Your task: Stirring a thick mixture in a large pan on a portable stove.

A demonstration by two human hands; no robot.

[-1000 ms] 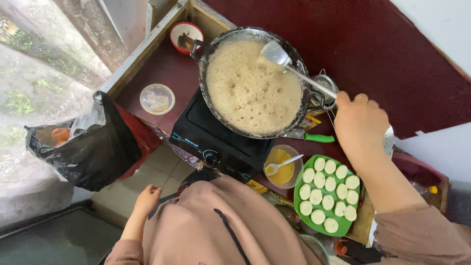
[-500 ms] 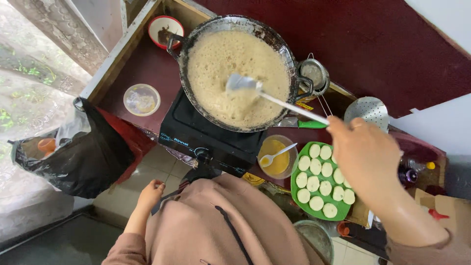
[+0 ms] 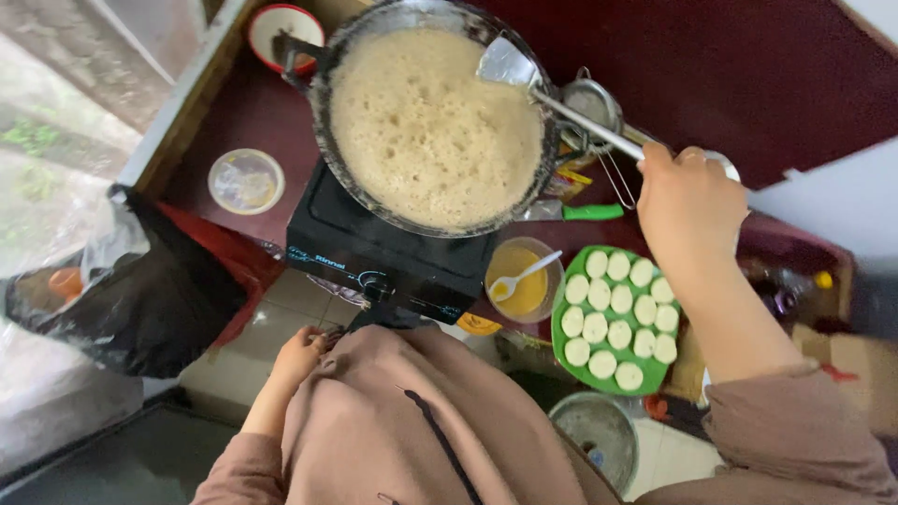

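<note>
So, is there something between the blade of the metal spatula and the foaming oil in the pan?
Nothing visible. The right hand holds the metal spatula by its handle, and the blade sits over the far right rim of the pan, right at the foaming oil. The small strainer lies behind the handle, outside the pan.

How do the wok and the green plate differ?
The wok is dark and round; the green plate is bright and flatter. The wok holds foaming, bubbling liquid; the plate holds separate pale round pieces in rows. The wok sits on the black stove; the plate rests beside it, below the right hand. Both are full.
</note>
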